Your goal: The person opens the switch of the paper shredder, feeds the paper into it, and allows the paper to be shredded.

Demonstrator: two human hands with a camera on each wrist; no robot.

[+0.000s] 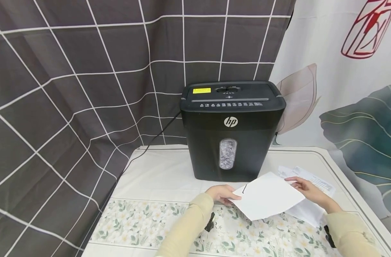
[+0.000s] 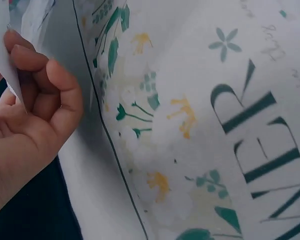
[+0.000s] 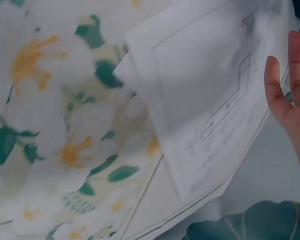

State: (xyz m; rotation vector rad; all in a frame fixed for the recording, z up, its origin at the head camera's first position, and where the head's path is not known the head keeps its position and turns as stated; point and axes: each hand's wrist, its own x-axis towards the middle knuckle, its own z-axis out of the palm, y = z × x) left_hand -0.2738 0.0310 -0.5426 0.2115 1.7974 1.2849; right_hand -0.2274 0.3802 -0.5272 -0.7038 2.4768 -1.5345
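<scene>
In the head view my left hand (image 1: pixel 223 193) pinches the left corner of a white sheet of paper (image 1: pixel 269 196), thumb on top. A short dark line shows near that corner. Seen from the left wrist, the hand (image 2: pixel 40 100) has curled fingers behind the sheet (image 2: pixel 2 60). My right hand (image 1: pixel 307 189) is at the sheet's right edge, its fingertips overlapping it. The right wrist view shows that hand (image 3: pixel 295 95) with fingers fairly straight. Beneath it, printed papers (image 3: pixel 205 90) lie on the table. Behind the sheet stands a black paper shredder (image 1: pixel 232 132).
Shreds show through the shredder's window (image 1: pixel 227 153). A black power cord (image 1: pixel 150 141) runs left from it over the tablecloth (image 1: pixel 150 171). More printed paper (image 1: pixel 317 180) lies under my right hand. A dark grid curtain (image 1: pixel 86 89) and a pale patterned one (image 1: pixel 336 107) hang behind.
</scene>
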